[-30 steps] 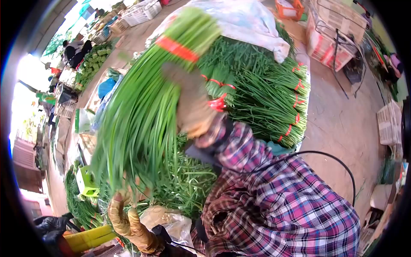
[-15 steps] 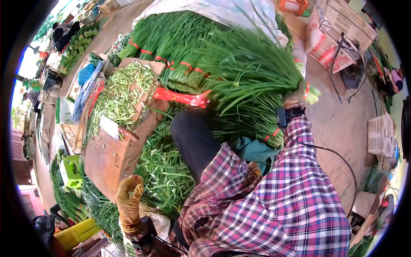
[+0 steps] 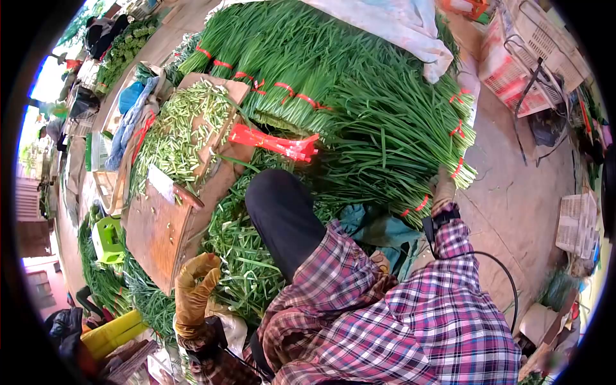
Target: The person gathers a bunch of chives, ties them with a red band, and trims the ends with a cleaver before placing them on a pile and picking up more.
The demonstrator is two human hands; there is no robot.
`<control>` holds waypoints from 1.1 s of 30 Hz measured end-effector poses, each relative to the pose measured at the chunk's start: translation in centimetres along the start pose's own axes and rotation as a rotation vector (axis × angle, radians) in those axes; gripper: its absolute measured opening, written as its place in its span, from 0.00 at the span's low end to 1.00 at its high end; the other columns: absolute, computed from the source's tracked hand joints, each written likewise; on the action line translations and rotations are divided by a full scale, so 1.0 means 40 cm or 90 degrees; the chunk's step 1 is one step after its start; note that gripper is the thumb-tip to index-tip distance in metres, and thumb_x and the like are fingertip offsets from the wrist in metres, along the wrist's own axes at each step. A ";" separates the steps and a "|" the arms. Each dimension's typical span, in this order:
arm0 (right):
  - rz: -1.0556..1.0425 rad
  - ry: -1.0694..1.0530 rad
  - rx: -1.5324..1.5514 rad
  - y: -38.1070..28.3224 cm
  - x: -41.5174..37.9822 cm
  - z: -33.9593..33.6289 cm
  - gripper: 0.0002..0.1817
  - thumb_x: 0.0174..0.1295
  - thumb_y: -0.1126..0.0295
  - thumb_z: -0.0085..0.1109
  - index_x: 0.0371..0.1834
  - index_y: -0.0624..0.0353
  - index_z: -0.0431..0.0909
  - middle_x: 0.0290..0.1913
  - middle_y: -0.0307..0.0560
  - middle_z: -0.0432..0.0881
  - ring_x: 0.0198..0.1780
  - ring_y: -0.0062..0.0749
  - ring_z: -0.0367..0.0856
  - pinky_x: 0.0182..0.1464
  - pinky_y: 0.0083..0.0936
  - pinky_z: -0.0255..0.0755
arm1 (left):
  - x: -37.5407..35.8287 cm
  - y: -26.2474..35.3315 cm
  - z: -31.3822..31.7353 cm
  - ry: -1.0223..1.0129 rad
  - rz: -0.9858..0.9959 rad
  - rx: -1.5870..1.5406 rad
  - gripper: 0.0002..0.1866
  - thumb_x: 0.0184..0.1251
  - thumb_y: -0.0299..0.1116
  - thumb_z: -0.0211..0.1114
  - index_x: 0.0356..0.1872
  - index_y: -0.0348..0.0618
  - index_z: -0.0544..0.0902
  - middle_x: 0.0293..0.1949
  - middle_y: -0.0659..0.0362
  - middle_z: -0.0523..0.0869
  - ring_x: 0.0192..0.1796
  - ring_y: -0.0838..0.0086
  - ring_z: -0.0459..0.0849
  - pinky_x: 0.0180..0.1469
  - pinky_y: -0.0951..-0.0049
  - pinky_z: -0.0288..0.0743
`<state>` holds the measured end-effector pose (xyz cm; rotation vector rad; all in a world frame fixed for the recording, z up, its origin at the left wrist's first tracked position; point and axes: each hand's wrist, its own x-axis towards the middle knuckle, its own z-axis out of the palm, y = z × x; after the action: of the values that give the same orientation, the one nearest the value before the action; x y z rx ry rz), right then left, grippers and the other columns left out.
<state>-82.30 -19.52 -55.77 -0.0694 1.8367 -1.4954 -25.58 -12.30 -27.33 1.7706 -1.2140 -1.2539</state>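
My right hand (image 3: 444, 187) lies against the cut ends of a bundle of long green stalks (image 3: 391, 135), beside its red band; its fingers are partly hidden by the stalks. My left hand (image 3: 196, 287), in a tan glove, is raised beside the wooden board (image 3: 157, 239) with curled fingers apart and nothing in them. On that board are a cleaver (image 3: 164, 184) and a heap of short cut pieces (image 3: 176, 138). Red bands (image 3: 273, 142) lie between the board and the tied bundles (image 3: 282, 64). Loose greens (image 3: 247, 256) lie below.
White and red crates (image 3: 507, 64) stand at the upper right, with another crate (image 3: 575, 221) lower down. A white cloth (image 3: 385, 22) covers part of the pile. A green stool (image 3: 108, 240) is at the left. A person (image 3: 106, 35) is in the upper left background.
The bundle that my right hand held up now lies on the pile beside other bundles, and my right hand has come down toward me. My left hand has hardly moved.
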 end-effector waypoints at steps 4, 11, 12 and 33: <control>-0.320 -0.037 -0.245 -0.022 -0.059 0.011 0.14 0.55 0.65 0.60 0.42 0.62 0.77 0.31 0.42 0.78 0.36 0.35 0.77 0.41 0.25 0.72 | 0.012 -0.044 -0.014 -0.024 0.037 0.079 0.18 0.56 0.28 0.68 0.48 0.35 0.76 0.40 0.59 0.82 0.41 0.78 0.79 0.45 0.77 0.74; -0.666 -0.158 -0.377 -0.226 -0.174 0.307 0.13 0.58 0.63 0.54 0.44 0.56 0.78 0.43 0.51 0.81 0.44 0.44 0.78 0.48 0.30 0.70 | 0.030 -0.015 0.021 -0.020 -0.008 0.012 0.20 0.56 0.28 0.68 0.50 0.36 0.75 0.40 0.59 0.82 0.41 0.78 0.79 0.46 0.77 0.73; -0.706 -0.175 -0.401 -0.236 -0.138 0.360 0.15 0.58 0.61 0.53 0.45 0.54 0.78 0.44 0.51 0.80 0.45 0.45 0.78 0.48 0.32 0.70 | 0.033 -0.024 0.019 -0.029 0.000 0.016 0.20 0.56 0.28 0.68 0.50 0.36 0.75 0.40 0.59 0.82 0.41 0.78 0.78 0.46 0.77 0.73; -0.707 -0.247 -0.865 -0.257 -0.010 0.551 0.14 0.58 0.58 0.52 0.41 0.51 0.79 0.45 0.47 0.79 0.46 0.43 0.77 0.46 0.33 0.72 | 0.447 0.159 0.199 -0.010 0.489 0.502 0.19 0.52 0.27 0.67 0.47 0.35 0.78 0.45 0.49 0.81 0.46 0.61 0.80 0.50 0.70 0.73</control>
<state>-73.52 -40.64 -47.45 -2.0792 2.1718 -0.3547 -32.99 -31.19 -30.61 1.4677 -2.3056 -0.3398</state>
